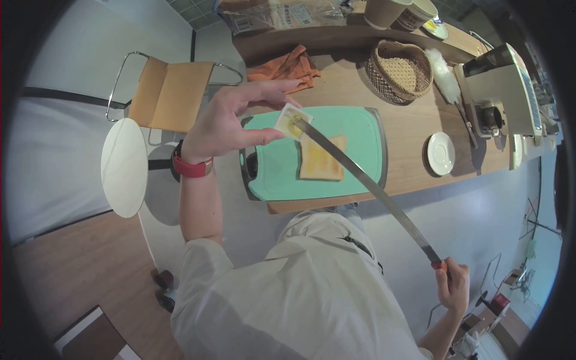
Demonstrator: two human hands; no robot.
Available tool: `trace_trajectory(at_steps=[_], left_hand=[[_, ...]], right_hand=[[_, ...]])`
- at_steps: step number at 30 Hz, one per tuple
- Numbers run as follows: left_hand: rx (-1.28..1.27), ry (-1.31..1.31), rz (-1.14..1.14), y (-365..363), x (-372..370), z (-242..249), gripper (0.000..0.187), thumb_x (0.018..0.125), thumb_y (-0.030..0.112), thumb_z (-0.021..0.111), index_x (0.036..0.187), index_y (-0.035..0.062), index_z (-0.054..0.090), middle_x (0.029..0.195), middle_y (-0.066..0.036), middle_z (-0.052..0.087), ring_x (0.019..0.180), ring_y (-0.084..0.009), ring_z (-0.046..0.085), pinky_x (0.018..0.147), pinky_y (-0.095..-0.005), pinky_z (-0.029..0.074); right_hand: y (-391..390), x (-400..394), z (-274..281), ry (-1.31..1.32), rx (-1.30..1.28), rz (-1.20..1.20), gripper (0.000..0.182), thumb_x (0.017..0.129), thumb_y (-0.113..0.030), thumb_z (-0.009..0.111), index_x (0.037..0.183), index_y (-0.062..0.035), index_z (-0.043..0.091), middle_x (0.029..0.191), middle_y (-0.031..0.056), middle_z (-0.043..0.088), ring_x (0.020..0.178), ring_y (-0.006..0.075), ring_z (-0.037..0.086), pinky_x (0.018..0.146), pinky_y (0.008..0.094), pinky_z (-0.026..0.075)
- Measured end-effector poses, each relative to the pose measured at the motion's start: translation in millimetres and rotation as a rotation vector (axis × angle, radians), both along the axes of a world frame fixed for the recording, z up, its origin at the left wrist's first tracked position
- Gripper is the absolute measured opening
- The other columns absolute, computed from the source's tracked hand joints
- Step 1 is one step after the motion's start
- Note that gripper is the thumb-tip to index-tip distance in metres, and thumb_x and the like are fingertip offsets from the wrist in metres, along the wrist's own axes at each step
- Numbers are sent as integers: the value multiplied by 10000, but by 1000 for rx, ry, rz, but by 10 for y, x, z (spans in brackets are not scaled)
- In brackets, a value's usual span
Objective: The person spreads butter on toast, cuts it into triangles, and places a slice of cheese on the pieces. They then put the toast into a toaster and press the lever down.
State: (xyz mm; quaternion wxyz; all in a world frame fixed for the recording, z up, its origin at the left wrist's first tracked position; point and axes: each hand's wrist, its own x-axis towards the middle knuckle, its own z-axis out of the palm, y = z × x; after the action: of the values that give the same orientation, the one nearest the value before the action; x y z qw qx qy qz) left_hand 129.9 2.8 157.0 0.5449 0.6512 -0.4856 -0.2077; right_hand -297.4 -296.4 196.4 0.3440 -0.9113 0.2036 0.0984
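Pinches small tub [290, 125] in half-open left hand [231, 120], upper centre; grips long knife [378, 192] in closed right hand [453, 284], lower right, reaching to small tub near toast [319, 163].

The knife [372, 186] obstructs passage above the board [273, 174].

The loose, off-white shirt [312, 288] has short sleeves; a red wristband [193, 170] (with a dark piece attached) circles the left wrist [198, 155].
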Motion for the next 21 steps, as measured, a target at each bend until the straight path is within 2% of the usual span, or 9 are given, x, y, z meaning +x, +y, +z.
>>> trace_trajectory(at_steps=[2,7,8,11,14,17,19,20,21], left_hand=[[28,5,-19,17,19,-11,631,773,-9,771,1352,69,534,1133,-114,683,1044,-187,636,997,-322,507],[193,-51,-26,-28,-13,81,659,731,-42,722,1349,123,563,1141,-81,687,1060,-185,644,981,-302,506],[223,-85,-38,-42,-10,103,652,735,-24,727,1348,130,567,1125,-78,693,1050,-178,651,968,-291,508],[293,-201,-100,-87,5,154,599,768,77,771,1333,139,581,1051,-82,715,1000,-150,674,922,-256,513],[337,-203,-150,-133,2,190,543,773,133,782,1290,146,617,1026,-78,726,986,-140,679,901,-246,503],[329,-231,-199,-145,-8,254,539,765,94,774,1281,114,617,1029,-41,724,954,-126,681,874,-238,500],[307,-263,-209,-120,-1,298,542,763,84,779,1280,107,618,1021,-42,724,943,-129,681,865,-239,501],[284,-280,-217,-119,-5,312,544,761,76,782,1279,101,618,1015,-42,725,936,-131,680,860,-240,502],[281,-297,-214,-108,-13,341,540,759,76,784,1274,98,620,1007,-37,723,927,-131,680,852,-241,502]], right_hand=[[1,-1,74,44,-60,18,504,1015,-462,430,671,-94,401,566,-24,295,434,84,229,425,259,179],[-96,-42,349,152,-426,153,566,1008,-540,351,701,-82,479,582,16,544,388,103,369,398,252,254],[-101,-16,422,141,-462,193,534,1012,-523,357,718,-96,485,581,6,546,390,95,391,389,241,270],[-95,114,661,69,-421,283,380,1031,-426,415,773,-154,479,570,-51,443,416,57,423,370,208,306],[-90,228,905,171,-366,262,401,1029,-443,400,763,-155,481,570,-37,445,424,84,438,389,241,331],[-211,85,972,246,-291,247,417,1028,-455,389,757,-154,484,569,-26,447,430,106,450,405,266,351],[-1091,-920,809,257,-208,246,414,1030,-449,390,763,-149,492,568,-27,450,431,103,446,406,264,349],[-1285,-1645,725,271,-159,245,413,1031,-445,390,767,-146,497,568,-27,452,431,102,444,406,262,349],[-1391,-1830,689,277,-133,243,412,1032,-443,390,768,-145,500,567,-28,454,431,101,443,407,261,348]])
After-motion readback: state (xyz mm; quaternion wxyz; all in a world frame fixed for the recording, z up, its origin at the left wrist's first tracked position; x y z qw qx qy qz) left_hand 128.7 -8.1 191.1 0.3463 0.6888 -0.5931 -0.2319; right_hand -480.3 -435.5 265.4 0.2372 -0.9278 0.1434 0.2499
